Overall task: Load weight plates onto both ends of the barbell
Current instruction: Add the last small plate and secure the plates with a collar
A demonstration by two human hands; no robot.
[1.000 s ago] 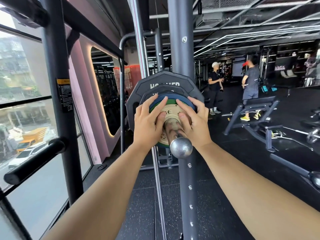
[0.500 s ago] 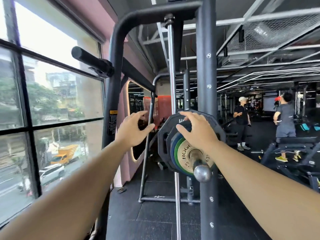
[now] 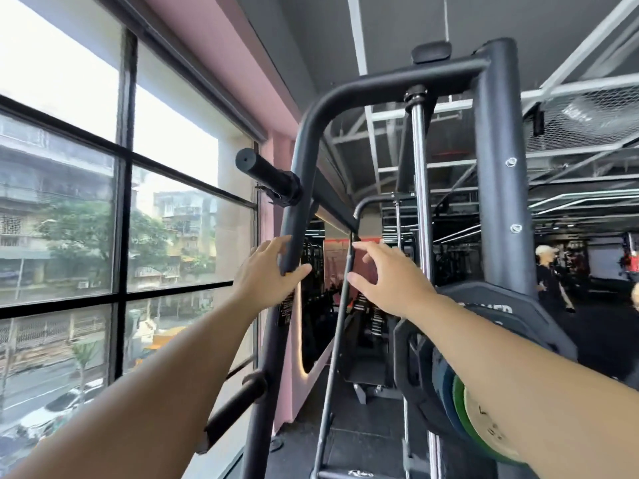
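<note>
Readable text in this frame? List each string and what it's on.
"MER": white letters on the big black plate, first letters hidden.
Green-rimmed plate: dark print on its pale face, too blurred to read.
Sticker on the rack upright: too small to read.

A dark grey steel rack (image 3: 498, 167) stands on black rubber floor tiles (image 3: 366, 440). Its curved tube meets the upright at the top, and a chrome guide rod (image 3: 420, 188) runs down just beside that upright. Two black storage pegs jut from the curved tube toward the window (image 3: 121, 167) — an upper peg (image 3: 266, 176) and a lower peg (image 3: 231, 409). Low on the right, weight plates (image 3: 415, 368) hang stacked face to face — a large black plate (image 3: 511, 316), a blue plate (image 3: 444, 382) and a green plate (image 3: 461, 406); the bar carrying them is hidden
</note>
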